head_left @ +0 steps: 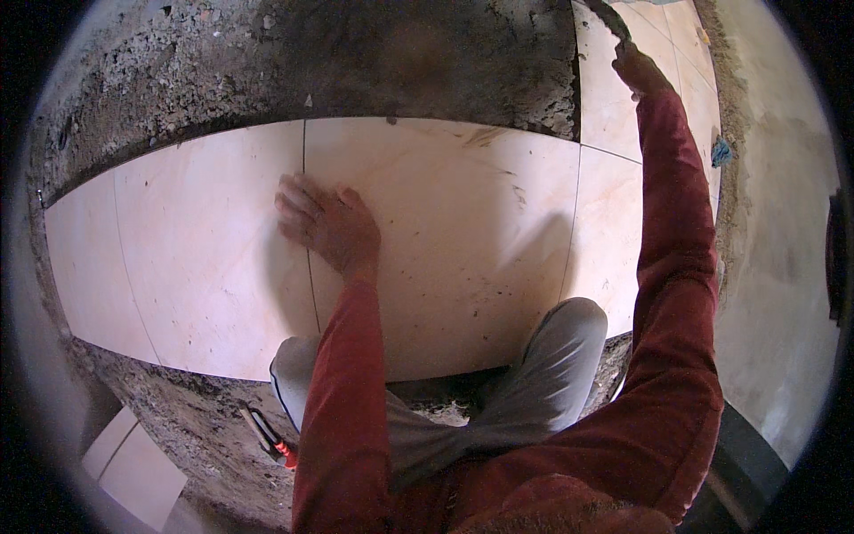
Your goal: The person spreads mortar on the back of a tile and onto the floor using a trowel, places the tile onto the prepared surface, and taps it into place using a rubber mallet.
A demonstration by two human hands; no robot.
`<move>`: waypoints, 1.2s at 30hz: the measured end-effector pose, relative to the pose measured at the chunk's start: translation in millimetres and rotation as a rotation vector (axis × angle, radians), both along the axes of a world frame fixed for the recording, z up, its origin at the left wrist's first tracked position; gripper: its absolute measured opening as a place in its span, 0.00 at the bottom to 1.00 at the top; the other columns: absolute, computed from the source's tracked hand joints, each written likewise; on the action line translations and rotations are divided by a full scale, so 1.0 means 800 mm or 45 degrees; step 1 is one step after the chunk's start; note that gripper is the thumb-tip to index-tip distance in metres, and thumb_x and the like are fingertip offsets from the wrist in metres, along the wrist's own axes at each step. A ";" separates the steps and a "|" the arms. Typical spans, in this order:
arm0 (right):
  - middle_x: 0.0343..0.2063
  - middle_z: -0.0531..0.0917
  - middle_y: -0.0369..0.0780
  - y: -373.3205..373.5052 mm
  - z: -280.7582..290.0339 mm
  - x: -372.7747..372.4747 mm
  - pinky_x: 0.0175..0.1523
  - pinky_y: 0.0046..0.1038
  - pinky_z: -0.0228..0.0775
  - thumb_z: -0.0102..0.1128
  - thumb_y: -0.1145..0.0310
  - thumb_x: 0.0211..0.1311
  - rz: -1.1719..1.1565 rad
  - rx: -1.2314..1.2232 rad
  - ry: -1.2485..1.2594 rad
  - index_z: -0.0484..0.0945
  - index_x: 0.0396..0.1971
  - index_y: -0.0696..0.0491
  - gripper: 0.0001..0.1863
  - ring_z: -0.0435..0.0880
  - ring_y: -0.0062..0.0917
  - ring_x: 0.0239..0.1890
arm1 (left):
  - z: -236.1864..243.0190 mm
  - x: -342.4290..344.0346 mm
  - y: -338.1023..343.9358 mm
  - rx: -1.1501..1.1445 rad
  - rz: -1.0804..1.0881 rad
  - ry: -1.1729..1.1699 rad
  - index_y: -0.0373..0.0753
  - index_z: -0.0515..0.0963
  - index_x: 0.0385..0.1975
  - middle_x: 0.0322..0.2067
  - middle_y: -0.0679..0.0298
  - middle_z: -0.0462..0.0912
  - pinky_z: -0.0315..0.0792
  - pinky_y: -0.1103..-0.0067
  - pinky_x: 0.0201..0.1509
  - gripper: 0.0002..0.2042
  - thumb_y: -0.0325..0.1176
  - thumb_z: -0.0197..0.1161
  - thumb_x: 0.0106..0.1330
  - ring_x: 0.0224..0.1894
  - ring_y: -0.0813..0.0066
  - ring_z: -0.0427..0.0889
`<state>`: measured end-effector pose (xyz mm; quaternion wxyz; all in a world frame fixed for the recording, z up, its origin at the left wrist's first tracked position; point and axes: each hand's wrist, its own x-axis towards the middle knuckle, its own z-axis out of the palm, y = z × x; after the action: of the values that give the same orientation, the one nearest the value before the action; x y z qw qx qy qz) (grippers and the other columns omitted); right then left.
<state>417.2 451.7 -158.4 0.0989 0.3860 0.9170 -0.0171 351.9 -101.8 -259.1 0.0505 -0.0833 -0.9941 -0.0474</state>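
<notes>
My left hand (334, 222) is over a pale beige floor tile (436, 258), beside the joint with the tile to its left (213, 249). Its fingers are apart and hold nothing; whether the palm presses on the tile I cannot tell. At the far right, my outstretched right hand (642, 71) is closed round the near end of a dark, mortar-smeared trowel (608, 18), over the tiles by the wall. The far end of the trowel is cut off by the picture's upper rim. Dark smears and specks mark the middle tile.
Rough dark mortar bed (400, 62) borders the tiles on the far side. A red-and-black hand tool (271, 440) lies on the dirt at lower left, near loose tile pieces (133, 472). A crumpled blue scrap (721, 151) sits by the plastered wall (774, 240). My bent knees are at the tiles' near edge.
</notes>
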 end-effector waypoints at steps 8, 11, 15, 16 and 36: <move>0.21 0.77 0.42 0.055 -0.091 -0.095 0.20 0.37 0.70 0.54 0.61 0.66 -0.611 -0.915 0.460 0.73 0.46 0.54 0.15 0.74 0.32 0.16 | -0.003 -0.004 -0.010 -0.094 0.068 -0.012 0.33 0.52 0.70 0.73 0.50 0.48 0.44 0.48 0.72 0.33 0.44 0.51 0.70 0.74 0.47 0.47; 0.16 0.72 0.38 0.118 -0.115 -0.078 0.17 0.35 0.62 0.53 0.61 0.66 -0.231 -0.697 0.198 0.71 0.44 0.54 0.14 0.67 0.28 0.12 | -0.007 -0.002 0.005 -0.028 0.020 -0.029 0.34 0.52 0.71 0.73 0.50 0.48 0.44 0.48 0.72 0.33 0.44 0.51 0.70 0.74 0.46 0.47; 0.17 0.71 0.37 0.057 -0.118 -0.074 0.17 0.34 0.62 0.54 0.61 0.66 0.161 -0.286 -0.034 0.71 0.40 0.54 0.12 0.67 0.26 0.13 | -0.004 -0.001 -0.004 -0.007 0.008 -0.017 0.34 0.53 0.70 0.73 0.50 0.49 0.45 0.47 0.71 0.33 0.45 0.51 0.70 0.73 0.46 0.48; 0.17 0.71 0.37 0.024 -0.110 -0.065 0.17 0.34 0.62 0.54 0.61 0.66 0.198 -0.248 -0.095 0.70 0.39 0.54 0.12 0.67 0.26 0.13 | -0.003 -0.002 -0.006 -0.024 0.019 -0.013 0.34 0.53 0.70 0.73 0.50 0.49 0.45 0.47 0.71 0.33 0.45 0.51 0.70 0.73 0.46 0.49; 0.25 0.82 0.49 -0.005 -0.034 0.016 0.29 0.44 0.74 0.56 0.62 0.63 0.373 0.242 -0.101 0.64 0.49 0.54 0.19 0.83 0.45 0.26 | 0.002 0.004 0.006 -0.157 -0.024 0.075 0.31 0.55 0.70 0.72 0.47 0.49 0.44 0.49 0.72 0.33 0.47 0.47 0.71 0.74 0.47 0.48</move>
<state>430.0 447.6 -185.5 0.0994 0.2562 0.9564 0.0993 355.5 -97.0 -257.3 0.0739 -0.0969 -0.9924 0.0161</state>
